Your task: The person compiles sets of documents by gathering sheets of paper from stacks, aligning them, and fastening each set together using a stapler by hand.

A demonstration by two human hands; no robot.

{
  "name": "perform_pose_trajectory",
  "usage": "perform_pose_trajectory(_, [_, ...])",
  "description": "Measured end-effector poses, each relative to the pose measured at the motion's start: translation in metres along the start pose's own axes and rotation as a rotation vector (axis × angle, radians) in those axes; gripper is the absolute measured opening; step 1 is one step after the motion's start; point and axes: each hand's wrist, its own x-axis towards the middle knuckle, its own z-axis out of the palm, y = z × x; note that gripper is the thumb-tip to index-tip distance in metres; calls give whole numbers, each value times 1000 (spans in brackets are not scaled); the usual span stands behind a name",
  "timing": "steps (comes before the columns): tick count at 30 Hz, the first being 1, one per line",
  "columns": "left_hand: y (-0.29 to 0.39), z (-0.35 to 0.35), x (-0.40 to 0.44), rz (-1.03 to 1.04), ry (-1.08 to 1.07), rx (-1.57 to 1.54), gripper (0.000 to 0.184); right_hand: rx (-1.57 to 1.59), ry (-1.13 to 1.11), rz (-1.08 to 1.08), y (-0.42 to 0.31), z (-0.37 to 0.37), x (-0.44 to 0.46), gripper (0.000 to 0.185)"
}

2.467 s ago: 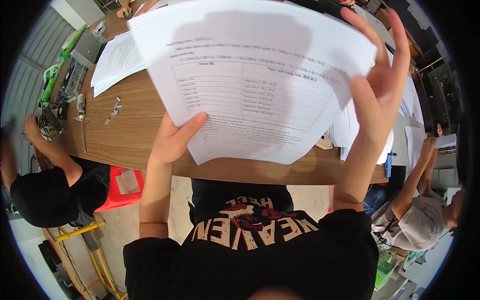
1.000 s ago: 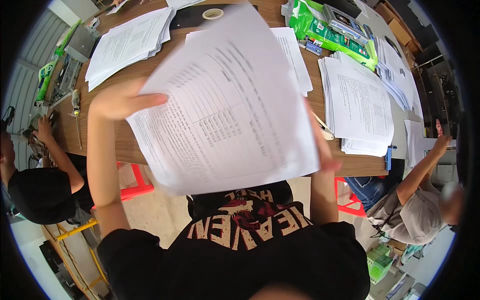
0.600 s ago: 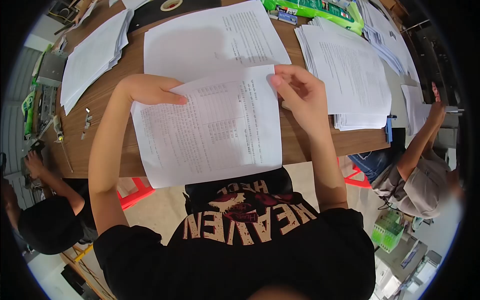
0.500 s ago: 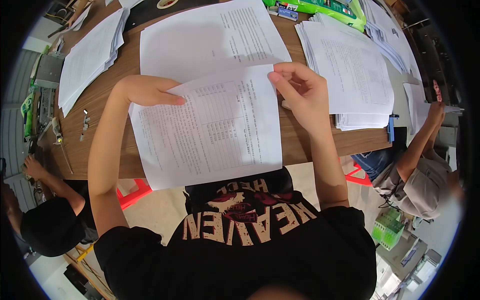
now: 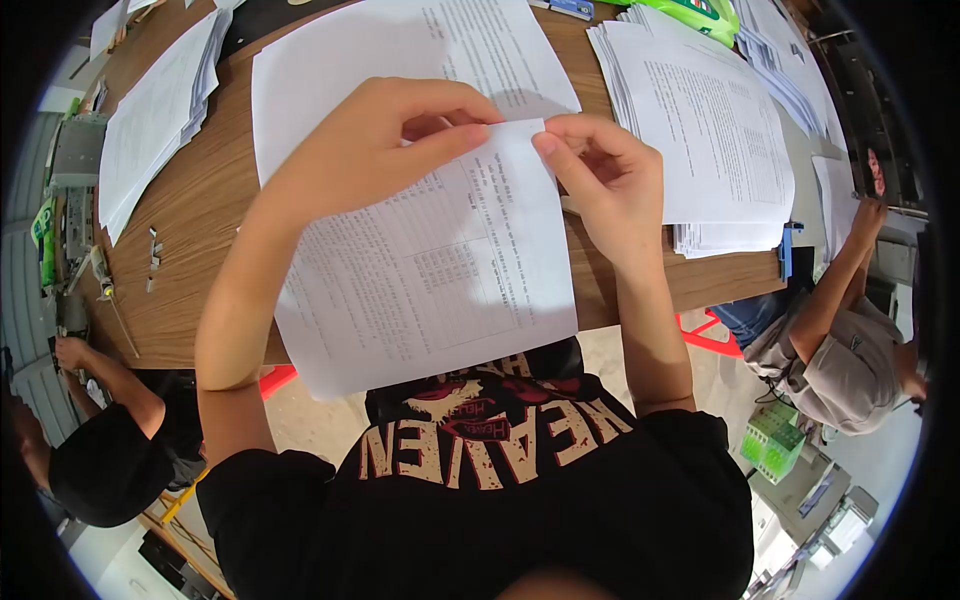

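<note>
The printed sheet [image 5: 440, 290] is up in front of the person's tummy, held in two hands (I cannot tell if it is one page or a few). Its top part is over the tabletop [image 5: 210, 270], and its low end reaches past the near edge, close to the person's black shirt [image 5: 480, 540] with big pale letters. The words on the sheet run sideways, and there is a box with lines in it. The left hand [image 5: 385, 145] bends over the sheet and makes a shadow on it; its thumb and fingers pinch the top edge, near the corner. The right hand [image 5: 610, 185] is just beside it, and its thumb and fingers pinch that top right corner. The two hands are near each other but not touching. Behind the sheet, a big white paper [image 5: 330, 75] lies flat, and the sheet covers some of it. On the right is a messy pile of papers [image 5: 715, 130], with a green packet [image 5: 700, 15] just past it and a blue thing [image 5: 786, 250] by the table's edge. On the left is another pile [image 5: 155, 125], and nearer to the person are some little pale bits [image 5: 153, 258] and a screwdriver [image 5: 106, 278]. One more person [image 5: 840, 365] in a grey shirt sits at the right side.
</note>
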Motion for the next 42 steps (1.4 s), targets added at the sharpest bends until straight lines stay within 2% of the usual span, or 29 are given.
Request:
perform_pose_trajectory(3, [2,10,7,19,58,28,18,-31,4,19,0,-4,-2,10])
perform_pose_trajectory(7, [-8,14,10,-59,115,-16,15,-67,-9,73,-14,-15,-5,14])
perform_pose_trajectory(9, [-13,12,9,-97,129,-49,15,-680,-54,-260,-22,-36,-9,21])
perform_pose_trajectory(10, [-14,11,8,-97,133,-56,15,-969,-129,-337,-20,-48,-15,35])
perform_pose_trajectory(11, [-15,10,7,-96,136,-63,15,-967,-138,-335,-19,-53,-22,35])
perform_pose_trajectory(13, [-15,9,6,-99,134,-70,15,-1257,-237,-172,-15,-58,-37,46])
perform_pose_trajectory(15, [-16,11,7,-99,126,-79,15,-1266,-254,-147,-7,-59,-41,48])
perform_pose_trajectory(18, [-16,15,7,-51,143,-47,15,-1249,-203,-241,-4,-56,-41,42])
perform_pose_trajectory(20, [-12,16,4,-59,147,-91,15,-910,-157,-238,-10,-53,-38,36])
perform_pose_trajectory(21, [-11,16,3,-63,149,-93,15,-908,-161,-237,-17,-52,-35,36])
perform_pose_trajectory(23, [-9,17,1,-51,140,-103,15,-606,-220,-64,-33,-49,-29,33])
perform_pose_trajectory(27, [-4,18,-1,-37,167,-48,15,-725,-333,-279,-39,-47,-9,33])
perform_pose_trajectory(31, [1,21,-6,-15,213,-20,16,-794,-431,-270,-56,-40,2,37])
perform_pose_trajectory(33, [4,22,-8,-6,227,0,16,-950,-501,-307,-63,-35,7,37])
perform_pose_trajectory(38, [7,22,-12,-12,263,136,15,-1054,-549,-303,-73,-27,12,37])
perform_pose_trajectory(42, [6,22,-15,-7,280,87,14,-1122,-570,-322,-81,-22,12,37])
